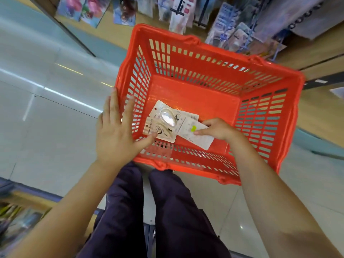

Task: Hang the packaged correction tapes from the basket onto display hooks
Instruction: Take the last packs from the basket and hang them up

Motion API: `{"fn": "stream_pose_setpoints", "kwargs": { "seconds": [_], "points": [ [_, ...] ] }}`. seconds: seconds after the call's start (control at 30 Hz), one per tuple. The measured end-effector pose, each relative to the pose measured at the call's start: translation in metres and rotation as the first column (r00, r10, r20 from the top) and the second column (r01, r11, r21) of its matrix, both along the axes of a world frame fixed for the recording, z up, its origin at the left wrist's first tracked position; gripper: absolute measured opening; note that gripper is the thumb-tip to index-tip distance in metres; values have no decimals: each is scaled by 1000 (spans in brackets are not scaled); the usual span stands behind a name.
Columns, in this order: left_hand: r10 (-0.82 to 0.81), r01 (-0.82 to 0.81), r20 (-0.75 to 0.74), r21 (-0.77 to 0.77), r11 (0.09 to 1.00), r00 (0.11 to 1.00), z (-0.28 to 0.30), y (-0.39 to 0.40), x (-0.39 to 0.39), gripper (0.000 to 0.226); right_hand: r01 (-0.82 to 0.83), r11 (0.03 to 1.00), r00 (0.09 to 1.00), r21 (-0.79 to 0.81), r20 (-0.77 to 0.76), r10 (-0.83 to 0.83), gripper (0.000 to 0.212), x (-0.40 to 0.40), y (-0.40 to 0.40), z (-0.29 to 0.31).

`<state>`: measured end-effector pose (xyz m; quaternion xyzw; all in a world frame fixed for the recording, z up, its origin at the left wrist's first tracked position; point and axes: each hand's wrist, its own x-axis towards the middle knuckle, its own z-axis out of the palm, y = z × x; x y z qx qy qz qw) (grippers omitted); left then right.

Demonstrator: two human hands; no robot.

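Observation:
An orange plastic basket (204, 58) stands on the floor in front of me. In its near left corner lie packaged correction tapes: one face up with a clear blister (167, 115), a second partly under it (158, 131), and a third face down with a yellow sticker (195, 135). My right hand (216, 128) reaches into the basket and pinches the face-down package at its upper edge. My left hand (115, 131) hovers flat with spread fingers over the basket's left rim, its thumb close to the second package.
Display hooks with hanging packaged goods (234, 34) run along the wooden shelving beyond the basket, at the top and top right. More hanging cards (93, 8) show at the top left. Glossy floor tiles (46, 90) stretch to the left. My legs (149, 211) are below the basket.

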<state>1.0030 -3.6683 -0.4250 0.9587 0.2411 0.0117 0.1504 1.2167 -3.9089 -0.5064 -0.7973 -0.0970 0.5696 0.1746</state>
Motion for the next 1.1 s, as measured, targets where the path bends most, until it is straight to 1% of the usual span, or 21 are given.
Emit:
{"fn": "stream_pose_setpoints", "kwargs": {
  "seconds": [0.07,0.13,0.17,0.2,0.27,0.3,0.33,0.4,0.43,0.5,0.53,0.57,0.63,0.67,0.77,0.83,0.93,0.97,1.03,1.07,1.1],
  "points": [
    [-8,8,6,-1,1000,1000,0,0,0,103,126,986,992,113,1,-126,8,-4,11,1],
    [-13,13,10,-4,1000,1000,-2,1,0,102,137,976,986,171,66,-150,11,-12,36,-5],
    [-13,13,8,-8,1000,1000,-3,1,0,101,107,978,984,178,123,-130,13,-16,50,-13],
    [-12,12,8,-11,1000,1000,-4,1,-1,101,77,981,979,175,173,-108,25,-20,64,-22],
    [-16,16,17,-13,1000,1000,-4,2,-2,100,-10,992,962,124,272,-24,42,-26,87,-41],
    [-21,21,22,-18,1000,1000,-4,2,-2,99,-51,995,947,90,322,20,46,-28,95,-47],
    [-24,24,27,-28,999,999,-4,3,-2,99,-82,995,931,59,362,55,47,-31,101,-49],
    [-30,33,47,-59,998,998,-4,5,-2,98,-90,996,922,25,379,74,42,-35,111,-50],
    [-38,43,63,-80,996,997,-4,6,-3,97,-66,997,930,27,364,51,46,-36,114,-51],
    [-48,58,86,-126,990,995,-5,9,-5,96,-2,999,947,48,320,-13,67,-35,117,-53],
    [-47,60,91,-149,987,995,-4,10,-7,95,-15,999,955,45,296,1,72,-33,119,-53],
    [-47,63,94,-167,984,994,-4,12,-8,95,-46,998,961,38,274,34,69,-31,120,-54],
    [-57,74,96,-179,981,994,-3,13,-11,93,-86,995,971,42,228,75,52,-27,120,-57],
    [-64,81,100,-177,981,993,-3,14,-11,93,-89,995,974,54,216,76,49,-25,119,-56],
    [-63,82,111,-174,981,992,-5,13,-10,92,-81,994,981,77,180,66,62,-24,114,-53],
    [-70,89,113,-177,980,991,-6,12,-11,92,-52,994,991,101,125,39,67,-22,109,-49],
    [-90,116,140,-190,975,986,-8,15,-12,90,45,989,993,142,104,-60,73,-15,99,-43],
    [-95,126,156,-201,971,983,-8,16,-12,90,102,981,987,165,109,-121,71,-12,96,-38],
    [-107,145,176,-224,964,979,-8,19,-14,91,240,945,957,223,112,-269,56,-5,91,-27],
    [-113,153,178,-234,960,978,-7,21,-15,92,313,915,934,255,89,-345,52,-1,89,-22],
    [-118,159,175,-247,956,977,-6,23,-16,94,385,878,911,284,34,-411,52,3,88,-18]
  ]
}}
